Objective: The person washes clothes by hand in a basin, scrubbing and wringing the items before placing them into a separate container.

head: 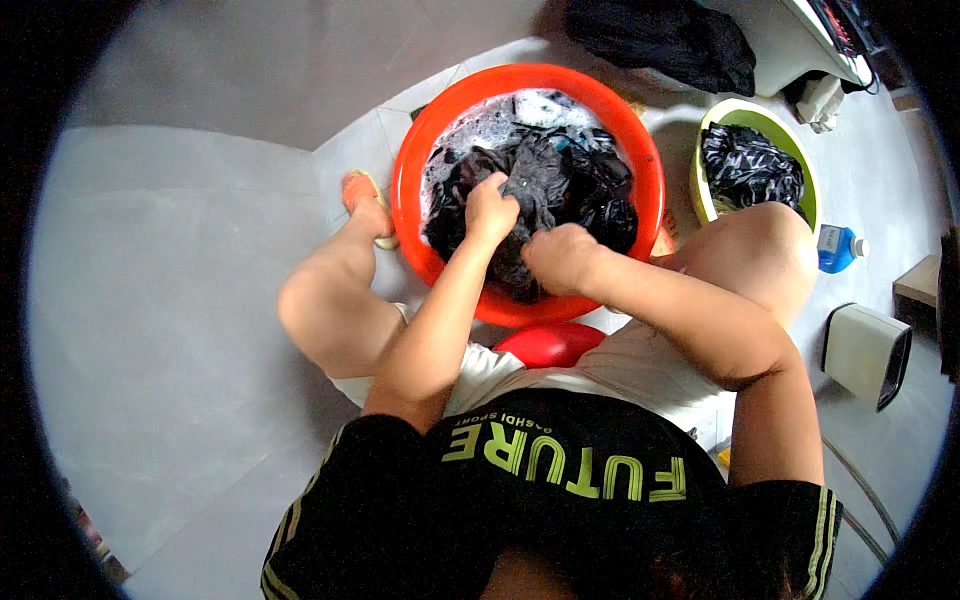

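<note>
A large red plastic basin (649, 180) stands between my knees, with suds (480, 124) and wet dark clothes (592, 180) inside. My left hand (491, 211) is closed on a dark grey wet garment (536, 176), near the middle of the basin. Lower and to the right, my right hand (561, 259) grips a lower part of the dark cloth, close to the basin's near rim. The cloth between the two hands is bunched. My fingertips are partly hidden by the fabric and by the hands themselves.
At the right stands a green basin (808, 169) holding a dark patterned cloth (754, 169). Beside it are a blue bottle (836, 249) with a white cap and a white bin (864, 352). A black cloth heap (664, 41) lies beyond. Something red (553, 345) sits against the near rim.
</note>
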Action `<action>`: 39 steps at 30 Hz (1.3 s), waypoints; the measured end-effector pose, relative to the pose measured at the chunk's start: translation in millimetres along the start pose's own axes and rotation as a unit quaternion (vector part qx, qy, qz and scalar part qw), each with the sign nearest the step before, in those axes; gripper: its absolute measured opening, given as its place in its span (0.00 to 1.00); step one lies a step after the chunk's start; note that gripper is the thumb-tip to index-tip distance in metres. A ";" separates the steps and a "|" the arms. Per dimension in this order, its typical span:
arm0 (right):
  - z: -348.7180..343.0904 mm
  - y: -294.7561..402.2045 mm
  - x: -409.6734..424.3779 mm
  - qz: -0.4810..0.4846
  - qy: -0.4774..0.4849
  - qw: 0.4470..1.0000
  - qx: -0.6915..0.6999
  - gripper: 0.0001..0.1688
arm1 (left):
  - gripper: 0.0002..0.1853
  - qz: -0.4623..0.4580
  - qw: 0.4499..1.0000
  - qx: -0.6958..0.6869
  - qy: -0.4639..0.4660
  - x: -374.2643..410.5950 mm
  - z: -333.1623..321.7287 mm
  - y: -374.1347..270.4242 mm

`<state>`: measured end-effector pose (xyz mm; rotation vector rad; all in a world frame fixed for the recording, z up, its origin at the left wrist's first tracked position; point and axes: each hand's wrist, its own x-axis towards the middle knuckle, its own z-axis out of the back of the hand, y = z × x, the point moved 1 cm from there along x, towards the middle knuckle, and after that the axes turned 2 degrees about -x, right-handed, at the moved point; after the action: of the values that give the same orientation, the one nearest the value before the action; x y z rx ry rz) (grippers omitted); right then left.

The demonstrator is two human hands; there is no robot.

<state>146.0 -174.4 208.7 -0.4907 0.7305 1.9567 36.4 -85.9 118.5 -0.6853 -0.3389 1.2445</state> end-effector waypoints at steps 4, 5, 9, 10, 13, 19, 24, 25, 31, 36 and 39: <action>3.5 -23.4 3.6 -0.152 -0.015 0.984 0.097 0.16 | 0.20 0.163 0.902 -0.349 0.196 -60.7 12.9 -2.7; -4.0 -32.1 11.3 -0.192 -0.042 0.973 0.118 0.18 | 0.21 0.189 0.893 -0.334 0.235 -72.7 15.4 -11.1; -2.0 -50.3 41.8 -0.258 -0.021 0.905 0.337 0.21 | 0.15 0.091 0.893 -0.248 0.365 -90.2 -8.4 8.1; -6.0 -49.3 44.9 -0.256 -0.004 0.898 0.359 0.21 | 0.12 0.056 0.912 -0.196 0.355 -90.3 -20.2 14.4; -29.9 -55.0 56.9 -0.205 -0.034 0.914 0.348 0.21 | 0.11 0.042 0.915 -0.110 0.386 -87.6 -18.2 11.0; -11.0 -20.4 46.9 -0.116 -0.298 0.882 0.345 0.19 | 0.17 0.139 0.974 -0.176 0.041 -50.3 13.2 61.4; 26.5 5.7 -10.6 0.031 -0.353 0.887 0.295 0.17 | 0.32 -0.246 0.963 -0.084 0.076 -24.7 57.5 -0.7; 35.1 6.4 -16.2 0.054 -0.406 0.870 0.274 0.15 | 0.31 -0.342 0.930 -0.056 0.121 -15.0 54.5 2.7; 98.5 -36.3 -63.2 0.063 -0.462 0.825 0.320 0.10 | 0.15 -0.120 0.969 -0.160 0.145 0.3 82.1 -25.1; 113.8 -84.6 -82.2 -0.029 -0.471 0.846 0.246 0.17 | 0.15 -0.128 0.848 -0.504 0.104 9.1 153.1 -74.6; 99.6 -89.6 -58.5 -0.081 -0.460 0.859 0.210 0.18 | 0.11 -0.086 0.792 -0.604 0.000 12.4 174.8 -84.9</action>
<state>248.9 -112.6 292.3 0.6157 0.4287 1.5397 1.3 -36.8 303.7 -1.6933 -1.2194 0.7235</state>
